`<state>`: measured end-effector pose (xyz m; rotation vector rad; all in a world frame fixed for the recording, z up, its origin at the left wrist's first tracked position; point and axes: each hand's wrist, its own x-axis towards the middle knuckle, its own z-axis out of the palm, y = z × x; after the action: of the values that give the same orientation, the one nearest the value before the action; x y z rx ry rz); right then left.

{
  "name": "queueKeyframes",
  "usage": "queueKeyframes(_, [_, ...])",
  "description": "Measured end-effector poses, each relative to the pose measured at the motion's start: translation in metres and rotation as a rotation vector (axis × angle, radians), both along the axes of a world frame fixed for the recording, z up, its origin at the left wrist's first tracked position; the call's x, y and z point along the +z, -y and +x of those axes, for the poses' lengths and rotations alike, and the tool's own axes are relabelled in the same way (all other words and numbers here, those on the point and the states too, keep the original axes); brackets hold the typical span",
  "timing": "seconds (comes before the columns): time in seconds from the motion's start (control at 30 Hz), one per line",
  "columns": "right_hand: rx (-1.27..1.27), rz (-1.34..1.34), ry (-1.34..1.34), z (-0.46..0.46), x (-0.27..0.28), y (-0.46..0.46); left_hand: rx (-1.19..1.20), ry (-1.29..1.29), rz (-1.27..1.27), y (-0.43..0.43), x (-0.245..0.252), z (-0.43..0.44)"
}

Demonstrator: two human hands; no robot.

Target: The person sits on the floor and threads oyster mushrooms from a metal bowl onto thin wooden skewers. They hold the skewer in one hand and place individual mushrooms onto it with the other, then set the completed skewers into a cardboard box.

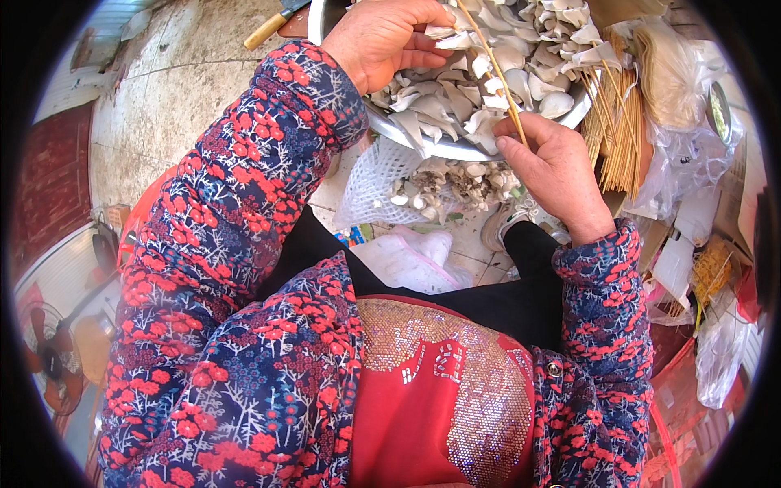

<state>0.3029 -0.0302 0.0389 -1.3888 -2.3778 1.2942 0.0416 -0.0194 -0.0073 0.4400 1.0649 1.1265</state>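
My right hand [552, 161] pinches the lower end of a thin bamboo skewer [492, 58], which slants up and to the left over a metal basin [448, 148]. My left hand [390, 43] is near the skewer's upper part, its thumb and fingers on a torn oyster mushroom piece [454, 41]. Small pale mushroom pieces lie along the skewer; whether they are pierced is hard to tell. Grey-white oyster mushrooms [436, 100] fill the basin below both hands.
Bundled bamboo skewers [622, 137] lie right of the basin, beside clear plastic bags [677, 79]. Below the basin, mushroom clusters [464, 183] rest by white foam netting [381, 189]. A wooden-handled knife [268, 29] lies at upper left. An electric fan [52, 360] stands far left.
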Motion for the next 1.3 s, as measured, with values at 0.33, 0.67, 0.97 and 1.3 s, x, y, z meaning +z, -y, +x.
queueKeyframes(0.33, [0.020,0.031,0.022,0.002,-0.001,-0.002,0.019,-0.005,-0.008,0.000,-0.004,0.001])
queueKeyframes(0.67, [0.007,0.026,0.032,0.004,-0.002,-0.004,0.016,-0.031,0.000,-0.001,-0.003,0.003])
queueKeyframes(0.97, [-0.138,-0.071,-0.204,0.006,-0.009,-0.003,0.073,0.100,0.111,-0.001,-0.003,0.001])
queueKeyframes(1.3, [-0.191,-0.094,-0.294,0.004,-0.004,-0.001,0.154,0.180,0.041,0.000,0.011,0.012])
